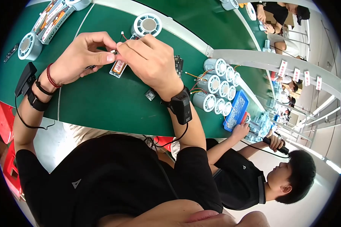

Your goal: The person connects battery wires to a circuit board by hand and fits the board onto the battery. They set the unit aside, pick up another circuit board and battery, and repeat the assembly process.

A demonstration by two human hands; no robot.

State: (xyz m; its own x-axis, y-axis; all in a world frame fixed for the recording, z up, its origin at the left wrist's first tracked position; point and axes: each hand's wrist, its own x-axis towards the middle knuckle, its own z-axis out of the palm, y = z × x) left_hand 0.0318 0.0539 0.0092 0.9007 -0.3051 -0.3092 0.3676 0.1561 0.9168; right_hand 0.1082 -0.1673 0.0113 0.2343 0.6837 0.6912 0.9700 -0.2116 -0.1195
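Observation:
My left hand (pixel 86 58) and my right hand (pixel 147 59) meet above a green table. Between left thumb and fingers is a small dark part with a white connector (pixel 114 51), mostly covered. My right fingertips are pinched together against it; what they hold is hidden. Under my hands lies a grey-blue plastic housing (pixel 147 25) with a round vented end. Its narrow body carries an orange-wrapped piece with a label (pixel 119 67). A thin red wire with a white plug (pixel 122 34) sticks up behind my fingers.
Small dark circuit boards (pixel 179 65) and another board (pixel 150 94) lie beside my right wrist. Several round grey-blue motor-like units (pixel 210 84) with wires stand to the right, near a blue tray (pixel 236 109). Another housing (pixel 30 46) sits far left. A co-worker (pixel 240 178) holds a dark tool at right.

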